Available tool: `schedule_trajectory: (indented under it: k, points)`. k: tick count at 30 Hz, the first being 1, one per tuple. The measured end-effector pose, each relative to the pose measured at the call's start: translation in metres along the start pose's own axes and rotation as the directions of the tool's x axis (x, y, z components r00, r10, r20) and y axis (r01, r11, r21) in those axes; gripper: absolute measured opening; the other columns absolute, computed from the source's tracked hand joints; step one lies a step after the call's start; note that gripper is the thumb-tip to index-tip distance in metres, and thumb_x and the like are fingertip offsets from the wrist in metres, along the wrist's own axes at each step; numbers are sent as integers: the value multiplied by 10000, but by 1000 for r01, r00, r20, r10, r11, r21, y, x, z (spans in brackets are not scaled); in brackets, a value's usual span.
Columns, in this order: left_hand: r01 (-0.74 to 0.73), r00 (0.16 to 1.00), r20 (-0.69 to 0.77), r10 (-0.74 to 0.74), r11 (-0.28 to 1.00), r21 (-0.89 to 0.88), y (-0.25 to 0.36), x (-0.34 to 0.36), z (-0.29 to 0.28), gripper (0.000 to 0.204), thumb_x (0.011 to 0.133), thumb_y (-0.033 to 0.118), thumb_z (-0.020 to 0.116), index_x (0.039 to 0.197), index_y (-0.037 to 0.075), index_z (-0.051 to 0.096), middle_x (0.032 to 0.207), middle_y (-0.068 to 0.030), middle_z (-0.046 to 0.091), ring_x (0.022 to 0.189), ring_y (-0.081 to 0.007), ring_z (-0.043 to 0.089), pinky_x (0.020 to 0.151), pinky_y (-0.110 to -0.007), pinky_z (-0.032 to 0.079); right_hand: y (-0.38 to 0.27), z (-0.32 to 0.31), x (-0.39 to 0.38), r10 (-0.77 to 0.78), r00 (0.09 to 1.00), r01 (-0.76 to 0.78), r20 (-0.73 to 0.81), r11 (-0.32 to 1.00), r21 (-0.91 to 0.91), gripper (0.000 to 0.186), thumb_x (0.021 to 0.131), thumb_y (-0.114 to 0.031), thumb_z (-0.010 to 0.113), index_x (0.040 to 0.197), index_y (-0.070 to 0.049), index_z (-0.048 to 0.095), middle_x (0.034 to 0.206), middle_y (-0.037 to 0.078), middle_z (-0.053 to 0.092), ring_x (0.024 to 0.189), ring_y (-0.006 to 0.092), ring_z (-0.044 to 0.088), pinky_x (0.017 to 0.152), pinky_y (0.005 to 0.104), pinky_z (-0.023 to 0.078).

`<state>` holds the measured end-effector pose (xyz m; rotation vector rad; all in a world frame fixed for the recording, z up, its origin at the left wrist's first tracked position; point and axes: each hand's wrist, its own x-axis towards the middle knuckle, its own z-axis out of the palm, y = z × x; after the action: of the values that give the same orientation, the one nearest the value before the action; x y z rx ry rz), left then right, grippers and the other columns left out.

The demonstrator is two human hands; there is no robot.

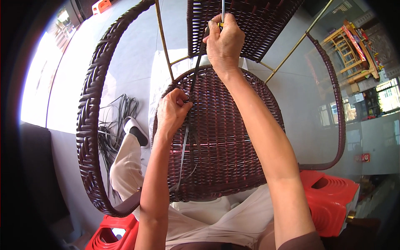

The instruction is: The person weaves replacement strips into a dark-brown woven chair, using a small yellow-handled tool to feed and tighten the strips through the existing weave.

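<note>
A dark brown woven wicker chair is in front of me, its round seat [225, 137] below my arms and its backrest [246, 29] beyond. My right hand [225, 43] is closed near the backrest's lower left part. From this fist juts a tool with a thin metal shaft [223, 7] and a bit of yellow, likely a screwdriver; its handle is mostly hidden. A dark flat weaving strip [196, 75] stretches from the right fist down to the seat's left side. There my left hand [171, 110] pinches the strip, whose loose tail [183, 154] hangs over the weave.
The braided armrest loop [89, 125] curves along the left, a thinner loop [339, 108] along the right. Bare metal rods [164, 41] join the frame. Loose strips [114, 125] lie on the floor by my foot. Red plastic stools [329, 200] stand at both sides. A wooden frame [348, 54] is far right.
</note>
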<state>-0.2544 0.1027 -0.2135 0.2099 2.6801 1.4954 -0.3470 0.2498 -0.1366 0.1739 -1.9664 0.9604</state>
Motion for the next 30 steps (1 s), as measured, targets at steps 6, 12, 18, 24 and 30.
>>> schedule_trajectory:
  k: [6, 12, 18, 24, 30]
  points:
    - [8, 1000, -17, -7, 997, 73, -1, -3, 4, 235, 653, 117, 701, 833, 39, 572, 701, -76, 538, 615, -199, 550, 599, -338, 452, 2, 6, -2, 10, 1000, -10, 1, 999, 49, 79, 825, -43, 575, 788, -16, 510, 583, 99, 577, 514, 223, 608, 474, 305, 470]
    - [-31, 998, 54, 29, 999, 28, -4, -7, 2, 314, 625, 59, 713, 884, 52, 536, 749, -67, 499, 610, -201, 532, 600, -326, 450, 8, 4, -1, -68, 997, 65, -45, 997, -49, 72, 875, -80, 547, 824, -30, 548, 562, 33, 578, 481, 104, 609, 411, 198, 483]
    - [84, 995, 60, -74, 975, -206, 2, 1, -3, 254, 745, 95, 636, 979, 37, 560, 773, -105, 564, 623, -210, 569, 610, -327, 454, 2, 4, 3, -102, 995, 102, 11, 995, -1, 65, 855, -62, 557, 809, -24, 533, 595, 65, 588, 509, 164, 612, 442, 250, 476]
    - [-231, 965, -128, 230, 973, 7, -4, 26, 12, 186, 787, 138, 629, 898, -11, 635, 761, -101, 567, 655, -194, 558, 606, -321, 434, -21, -7, -3, -137, 989, 130, 54, 985, 112, 94, 857, -42, 554, 783, -7, 506, 590, 93, 577, 513, 196, 610, 459, 286, 467]
    - [-216, 952, -188, 242, 965, 149, -16, 37, 22, 207, 774, 191, 629, 767, -15, 616, 739, -138, 561, 685, -292, 571, 631, -369, 427, -33, -33, -21, 49, 994, -71, 102, 971, 230, 104, 878, -96, 556, 889, 7, 545, 682, 56, 596, 500, 112, 599, 414, 209, 466]
